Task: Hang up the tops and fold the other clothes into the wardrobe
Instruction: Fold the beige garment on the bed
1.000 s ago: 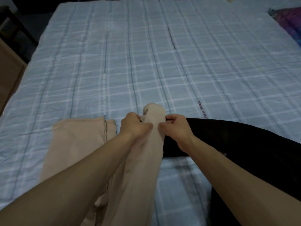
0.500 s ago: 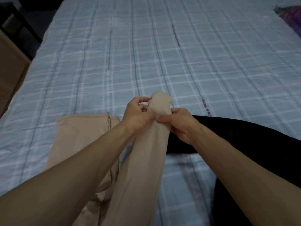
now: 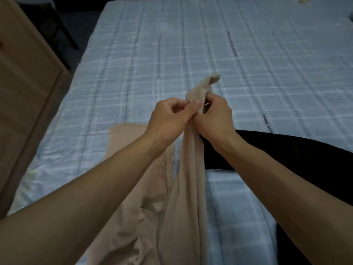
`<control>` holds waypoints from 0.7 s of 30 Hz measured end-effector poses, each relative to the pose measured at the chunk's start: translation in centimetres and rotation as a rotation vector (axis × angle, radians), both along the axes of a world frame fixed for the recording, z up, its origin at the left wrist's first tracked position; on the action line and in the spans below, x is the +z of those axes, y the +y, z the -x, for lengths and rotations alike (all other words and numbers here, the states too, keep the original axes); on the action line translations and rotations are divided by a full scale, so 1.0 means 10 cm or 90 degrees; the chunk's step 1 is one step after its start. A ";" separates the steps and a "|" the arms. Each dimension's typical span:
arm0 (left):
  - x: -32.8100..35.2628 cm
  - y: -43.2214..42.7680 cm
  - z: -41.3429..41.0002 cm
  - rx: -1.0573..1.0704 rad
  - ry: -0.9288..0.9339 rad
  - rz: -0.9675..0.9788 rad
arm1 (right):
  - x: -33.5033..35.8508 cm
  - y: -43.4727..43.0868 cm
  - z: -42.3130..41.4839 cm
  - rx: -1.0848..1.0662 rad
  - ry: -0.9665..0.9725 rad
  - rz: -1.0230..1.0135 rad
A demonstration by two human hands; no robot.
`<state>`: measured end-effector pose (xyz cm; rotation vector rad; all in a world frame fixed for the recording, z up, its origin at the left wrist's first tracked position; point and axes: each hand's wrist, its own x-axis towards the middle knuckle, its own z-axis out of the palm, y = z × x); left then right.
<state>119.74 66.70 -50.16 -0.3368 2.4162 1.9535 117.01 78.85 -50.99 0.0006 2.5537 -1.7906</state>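
Centre frame: left hand (image 3: 168,121) and right hand (image 3: 215,117) both pinch the toe end of the beige tights (image 3: 185,188), which trail to lower centre over the bed (image 3: 145,60) (black garment (image 3: 286,150) at right). Looks like the folding step; next, the leg wants laying flat and straight.

bed: pale-blue plaid quilted bedspread (image 3: 172,54) spans centre to 3 o'clock | 9 o'clock: light-brown flat wooden furniture panel (image 3: 24,83) beside the bed edge | 11 o'clock: dark thin-barred frame (image 3: 63,35) on dark floor (image 3: 84,18) | light: dim
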 end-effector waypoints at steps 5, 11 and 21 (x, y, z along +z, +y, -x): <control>0.23 -0.56 -0.01 0.063 -0.017 -0.144 | 0.24 -0.65 -0.07 0.056 0.049 -0.041; -0.49 -1.45 -0.05 0.131 -0.290 -0.005 | -0.23 -1.25 -0.16 0.225 -0.101 -0.048; -1.26 -1.49 -0.73 0.002 -0.135 0.352 | -1.12 -0.66 -0.86 0.140 -0.106 -0.313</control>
